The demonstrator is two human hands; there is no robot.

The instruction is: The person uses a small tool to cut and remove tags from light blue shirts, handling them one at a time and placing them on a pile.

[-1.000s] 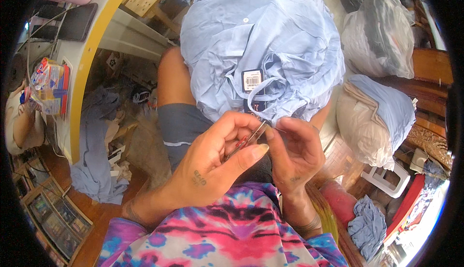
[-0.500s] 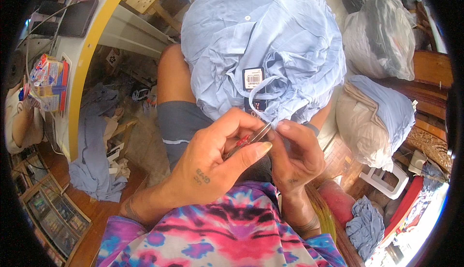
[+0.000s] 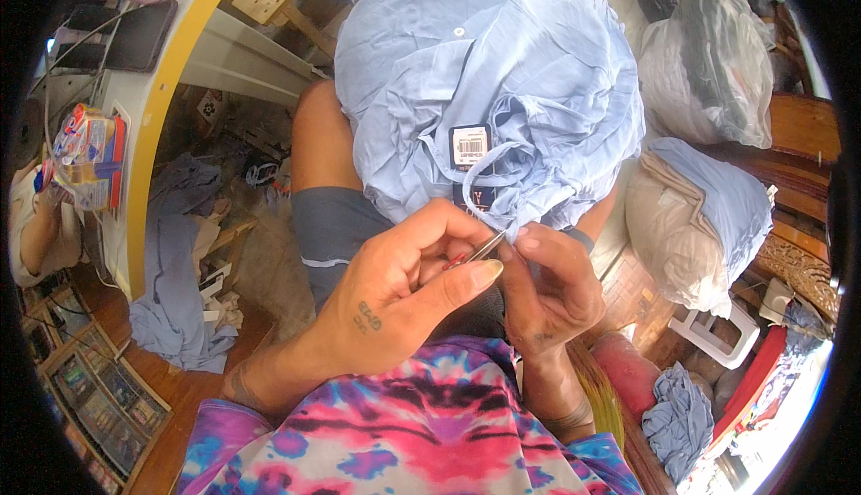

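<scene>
A light blue garment (image 3: pixel 421 65) lies bunched over my lap, its small white button facing up. My left hand (image 3: pixel 395 284) is closed around small thread snips (image 3: pixel 485 248) with metal blades and a bit of red at the grip. Their tips meet a narrow edge of the cloth. Right beside the tips, my right hand (image 3: pixel 560 284) pinches that edge between thumb and fingers. A thin blue strap (image 3: pixel 473 177) loops just above, and a paper tag (image 3: pixel 470 143) with a barcode rests on the cloth. Any thread at the blades is too small to make out.
To the left stands a white table with a yellow edge (image 3: pixel 152 127), holding a colourful package (image 3: pixel 90 159). Blue cloth (image 3: pixel 175 307) lies below it. At right are a stuffed clear plastic bag (image 3: pixel 708 69), a bundle of folded clothes (image 3: pixel 686 226) and crumpled blue cloth (image 3: pixel 679 419).
The snips' blades have come closer together at the cloth edge. Both hands stay in nearly the same place.
</scene>
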